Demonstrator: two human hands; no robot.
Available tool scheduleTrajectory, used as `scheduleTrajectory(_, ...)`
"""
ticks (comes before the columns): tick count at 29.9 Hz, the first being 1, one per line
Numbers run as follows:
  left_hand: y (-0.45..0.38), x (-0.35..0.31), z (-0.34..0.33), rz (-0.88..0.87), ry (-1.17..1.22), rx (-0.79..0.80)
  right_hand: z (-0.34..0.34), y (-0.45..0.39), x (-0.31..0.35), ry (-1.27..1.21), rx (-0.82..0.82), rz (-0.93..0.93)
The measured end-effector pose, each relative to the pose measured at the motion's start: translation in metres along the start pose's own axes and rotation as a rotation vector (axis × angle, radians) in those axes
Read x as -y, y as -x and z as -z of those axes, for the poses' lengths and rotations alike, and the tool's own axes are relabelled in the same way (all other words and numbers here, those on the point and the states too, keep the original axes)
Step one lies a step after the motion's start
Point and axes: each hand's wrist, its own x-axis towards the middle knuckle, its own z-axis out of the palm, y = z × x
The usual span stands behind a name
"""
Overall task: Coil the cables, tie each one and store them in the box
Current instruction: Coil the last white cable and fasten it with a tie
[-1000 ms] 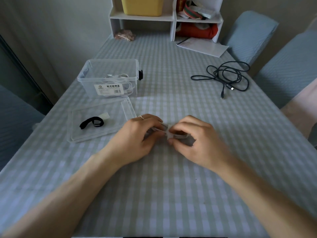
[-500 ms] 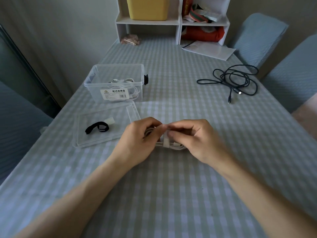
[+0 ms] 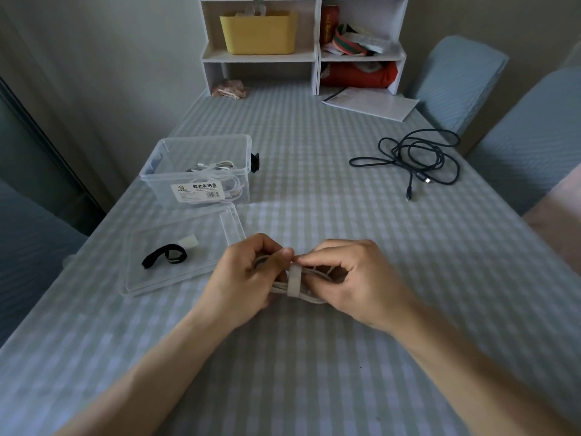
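A coiled white cable (image 3: 309, 296) lies between my hands over the checked tablecloth, with a white strap (image 3: 294, 281) wrapped round its middle. My left hand (image 3: 248, 278) grips the coil's left end, thumb on top of the strap. My right hand (image 3: 352, 278) holds the right end and pinches the strap's top with its fingertips. A clear plastic box (image 3: 201, 171) at the left holds white cables. A loose black cable (image 3: 418, 158) sprawls at the far right.
The box's clear lid (image 3: 176, 269) lies just left of my hands, carrying a black strap (image 3: 163, 259) and a small white piece (image 3: 188, 241). A white shelf unit (image 3: 301, 42) with a yellow basket stands at the far end. Papers (image 3: 371, 103) and two blue chairs are on the right.
The white strap, only partly seen between my fingers before, now sits wrapped round the coil's middle. My view has tipped up and both hands have shifted slightly, staying on the cable.
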Motion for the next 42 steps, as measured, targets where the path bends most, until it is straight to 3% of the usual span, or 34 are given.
scheduleTrajectory(11,0.003,-0.007,-0.001,0.001,-0.018,0.049,-0.004,0.0,0.005,0.267,-0.083,0.265)
scheduleTrajectory(15,0.006,-0.009,0.0,-0.02,-0.036,0.004,-0.007,0.0,0.003,0.225,-0.065,0.207)
scheduleTrajectory(17,0.009,-0.012,0.0,-0.062,-0.026,-0.03,-0.004,0.0,0.004,0.079,-0.051,0.058)
scheduleTrajectory(22,0.015,-0.013,0.003,-0.402,-0.146,-0.082,0.015,-0.003,0.017,-0.439,0.09,-0.409)
scheduleTrajectory(28,0.012,0.001,0.002,-0.981,-0.438,-0.099,0.021,-0.004,0.023,-0.579,0.26,-0.539)
scheduleTrajectory(30,0.01,0.004,0.002,-1.081,-0.522,-0.131,0.022,-0.002,0.021,-0.617,0.28,-0.543)
scheduleTrajectory(32,0.011,0.006,0.001,-1.053,-0.548,-0.152,0.023,-0.003,0.018,-0.651,0.187,-0.553)
scheduleTrajectory(36,0.013,0.003,-0.001,-0.822,-0.461,-0.148,0.022,-0.003,0.01,-0.628,-0.104,-0.545)
scheduleTrajectory(42,0.008,0.003,-0.006,-0.525,-0.533,-0.266,0.012,-0.001,0.013,-0.445,-0.124,-0.409)
